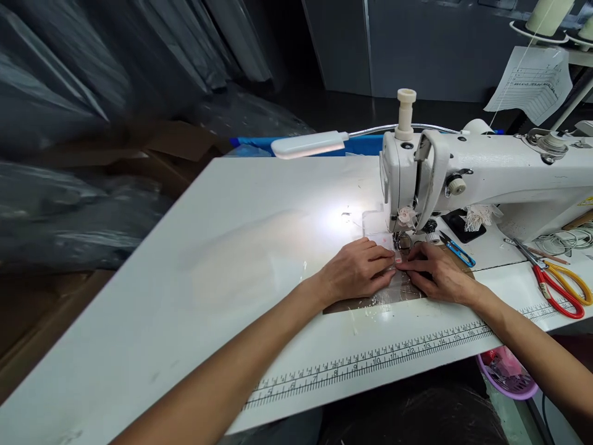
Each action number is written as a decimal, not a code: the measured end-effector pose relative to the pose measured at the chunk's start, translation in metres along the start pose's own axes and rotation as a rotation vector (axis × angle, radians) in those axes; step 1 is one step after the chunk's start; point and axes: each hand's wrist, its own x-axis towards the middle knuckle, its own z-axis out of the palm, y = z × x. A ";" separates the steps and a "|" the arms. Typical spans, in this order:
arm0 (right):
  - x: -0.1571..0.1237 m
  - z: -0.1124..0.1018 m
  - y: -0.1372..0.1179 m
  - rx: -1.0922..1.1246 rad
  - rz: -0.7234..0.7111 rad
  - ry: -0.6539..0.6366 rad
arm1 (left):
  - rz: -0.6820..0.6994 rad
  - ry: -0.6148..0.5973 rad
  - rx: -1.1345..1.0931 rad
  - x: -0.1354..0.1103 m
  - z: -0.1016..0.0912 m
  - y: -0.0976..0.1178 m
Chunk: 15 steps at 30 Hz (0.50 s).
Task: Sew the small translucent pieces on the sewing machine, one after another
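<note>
A white sewing machine (491,167) stands on the right of the table, its presser foot (397,240) low over the bed. Just in front of the foot, my left hand (364,267) lies with its fingers together and bent down. My right hand (433,270) comes in from the other side, thumb and fingers closed, their tips almost meeting the left ones. Between the fingertips shows a small pale piece with pinkish-red marks (398,260); its kind is too small to make out. Under both hands is a brown, shiny plate (352,304).
Blue thread snips (458,249) lie right of the needle. Farther right are red-handled scissors (556,287) and a yellow-handled pair (574,281). A lit lamp (309,144) reaches over the table. A printed ruler (370,366) runs along the front edge. A purple basket (509,386) sits below.
</note>
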 end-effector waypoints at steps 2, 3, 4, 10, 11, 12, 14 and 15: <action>0.000 -0.001 -0.001 -0.008 0.000 -0.007 | 0.004 -0.009 -0.005 0.000 -0.004 0.002; 0.000 -0.001 -0.001 -0.013 -0.004 -0.012 | 0.012 -0.013 -0.001 0.001 -0.005 0.003; 0.000 -0.001 -0.002 -0.020 -0.009 -0.017 | 0.018 -0.019 0.010 0.001 -0.007 0.004; 0.001 0.001 -0.003 -0.081 -0.023 -0.002 | 0.002 -0.081 0.075 0.000 -0.009 0.004; 0.001 0.001 -0.004 -0.088 -0.027 0.000 | -0.004 -0.087 0.078 0.000 -0.008 0.003; 0.001 0.002 -0.004 -0.096 -0.027 -0.003 | -0.010 -0.094 0.081 -0.001 -0.008 0.002; 0.001 0.003 -0.005 -0.119 -0.009 -0.018 | -0.025 -0.117 0.090 -0.002 -0.006 0.001; 0.001 0.003 -0.005 -0.132 0.003 -0.027 | -0.036 -0.130 0.098 -0.003 -0.005 0.001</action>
